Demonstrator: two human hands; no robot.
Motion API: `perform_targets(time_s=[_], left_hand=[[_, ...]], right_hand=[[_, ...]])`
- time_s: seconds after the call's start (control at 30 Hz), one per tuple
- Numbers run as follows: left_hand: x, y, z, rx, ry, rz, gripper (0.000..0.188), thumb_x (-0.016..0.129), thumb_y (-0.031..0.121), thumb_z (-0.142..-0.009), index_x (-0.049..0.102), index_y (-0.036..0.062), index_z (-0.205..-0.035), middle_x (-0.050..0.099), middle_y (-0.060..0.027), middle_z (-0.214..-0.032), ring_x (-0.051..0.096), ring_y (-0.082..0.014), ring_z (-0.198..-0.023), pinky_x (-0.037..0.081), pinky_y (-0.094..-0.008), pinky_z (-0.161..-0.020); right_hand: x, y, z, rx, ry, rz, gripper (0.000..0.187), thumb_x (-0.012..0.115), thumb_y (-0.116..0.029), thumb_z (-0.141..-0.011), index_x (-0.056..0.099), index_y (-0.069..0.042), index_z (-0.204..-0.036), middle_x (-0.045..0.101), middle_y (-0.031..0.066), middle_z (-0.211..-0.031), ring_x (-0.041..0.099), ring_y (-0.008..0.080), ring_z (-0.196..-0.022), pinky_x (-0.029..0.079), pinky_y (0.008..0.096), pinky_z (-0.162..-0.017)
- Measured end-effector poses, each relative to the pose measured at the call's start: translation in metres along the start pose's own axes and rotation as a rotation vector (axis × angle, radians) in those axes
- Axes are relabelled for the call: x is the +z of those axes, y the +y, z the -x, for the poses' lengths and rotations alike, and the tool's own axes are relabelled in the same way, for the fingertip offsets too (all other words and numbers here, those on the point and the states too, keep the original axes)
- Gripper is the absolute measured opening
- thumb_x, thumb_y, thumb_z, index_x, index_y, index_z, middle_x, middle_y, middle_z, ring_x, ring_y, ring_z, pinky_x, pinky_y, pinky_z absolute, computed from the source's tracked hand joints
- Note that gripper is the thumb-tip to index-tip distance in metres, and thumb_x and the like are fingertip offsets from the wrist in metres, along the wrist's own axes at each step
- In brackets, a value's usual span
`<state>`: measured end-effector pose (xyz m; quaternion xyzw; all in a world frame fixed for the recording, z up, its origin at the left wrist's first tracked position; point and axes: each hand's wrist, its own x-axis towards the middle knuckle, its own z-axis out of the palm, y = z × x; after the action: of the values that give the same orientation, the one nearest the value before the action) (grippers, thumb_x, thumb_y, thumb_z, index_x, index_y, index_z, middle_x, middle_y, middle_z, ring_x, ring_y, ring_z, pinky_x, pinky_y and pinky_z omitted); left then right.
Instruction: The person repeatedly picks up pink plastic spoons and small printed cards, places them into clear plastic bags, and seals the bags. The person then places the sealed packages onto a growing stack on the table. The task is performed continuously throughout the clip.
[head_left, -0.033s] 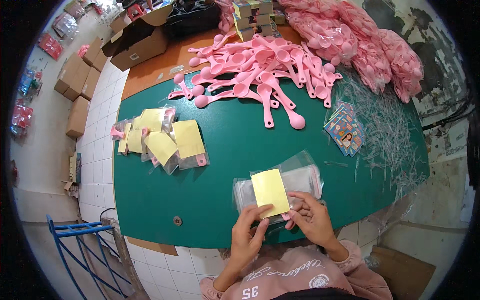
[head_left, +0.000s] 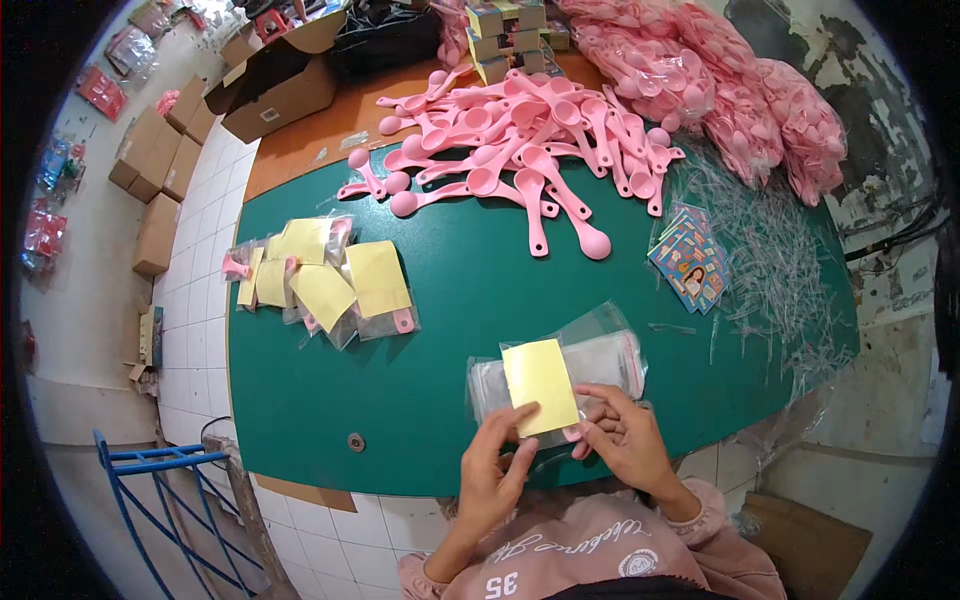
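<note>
While hands (head_left: pixel 495 455) barely shifted, the yellow card (head_left: pixel 541 378) seemingly stayed.

Leaning in from the lower edge with both forearms, bent inward at the wrists. Holding the bare left hand (head_left: pixel 492 460) with its fingers pointing up and to the right, thumb spread well apart from the index finger. Facing it with the bare right hand (head_left: pixel 632 440), index finger stretched leftward, thumb pinched in near the curled lower fingers. Wearing a loose, dusty-pink cloth sleeve (head_left: pixel 708 510) bunched behind the right wrist.
</note>
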<state>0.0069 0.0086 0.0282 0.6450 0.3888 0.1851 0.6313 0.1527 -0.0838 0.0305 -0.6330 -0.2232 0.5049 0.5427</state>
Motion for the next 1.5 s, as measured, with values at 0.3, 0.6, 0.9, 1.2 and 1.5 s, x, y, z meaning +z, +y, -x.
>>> perform_targets(time_s=[0.3, 0.6, 0.9, 1.2, 1.5], left_hand=[[-0.088, 0.022, -0.063, 0.571, 0.664, -0.954, 0.027, 0.059, 0.01, -0.079, 0.056, 0.0042, -0.105, 0.054, -0.0158, -0.106, 0.057, -0.029, -0.087, 0.047, -0.0349, -0.071], [0.023, 0.0, -0.11, 0.589, -0.149, -0.759, 0.041, 0.066, 0.014, -0.072, 0.048, 0.0019, -0.106, 0.051, -0.0144, -0.09, 0.055, -0.0307, -0.077, 0.046, -0.0383, -0.071], [-0.003, 0.009, -0.126, 0.32, -0.39, -0.433, 0.016, 0.061, 0.007, -0.074, 0.056, 0.0007, -0.088, 0.055, -0.0075, -0.081, 0.054, -0.0173, -0.075, 0.044, -0.03, -0.068], [-0.001, 0.011, -0.13, -0.038, -0.352, 0.506, 0.025, 0.055, 0.007, -0.086, 0.043, 0.0014, -0.107, 0.062, -0.0158, -0.099, 0.06, -0.0148, -0.087, 0.049, -0.0269, -0.079], [-0.005, 0.014, -0.129, -0.098, -0.407, 0.317, 0.039, 0.066, 0.01, -0.079, 0.048, -0.0022, -0.11, 0.064, -0.015, -0.094, 0.062, -0.0148, -0.085, 0.05, -0.0256, -0.074]], right_hand=[[-0.056, -0.044, -0.13, -0.815, 0.132, 1.086, 0.019, 0.059, -0.014, -0.077, 0.053, -0.001, -0.091, 0.053, 0.0159, -0.09, 0.053, 0.0325, -0.08, 0.043, 0.0403, -0.073], [-0.06, -0.043, -0.205, -0.725, 0.44, 1.225, 0.02, 0.056, -0.008, -0.075, 0.056, 0.001, -0.093, 0.054, 0.0192, -0.087, 0.051, 0.0358, -0.085, 0.042, 0.0427, -0.074], [-0.084, -0.07, -0.124, -0.719, 0.256, 0.449, 0.021, 0.058, -0.013, -0.083, 0.057, 0.001, -0.099, 0.054, 0.0075, -0.085, 0.053, 0.0132, -0.069, 0.043, 0.025, -0.062], [-0.081, -0.062, -0.111, -0.705, 0.294, 0.212, 0.019, 0.057, -0.008, -0.085, 0.05, -0.002, -0.101, 0.052, 0.0006, -0.076, 0.047, 0.0046, -0.064, 0.039, 0.0175, -0.055], [-0.07, -0.065, -0.102, -0.736, 0.307, 0.284, 0.017, 0.056, -0.01, -0.086, 0.053, -0.001, -0.099, 0.05, -0.0001, -0.075, 0.045, 0.0043, -0.065, 0.038, 0.0172, -0.055]])
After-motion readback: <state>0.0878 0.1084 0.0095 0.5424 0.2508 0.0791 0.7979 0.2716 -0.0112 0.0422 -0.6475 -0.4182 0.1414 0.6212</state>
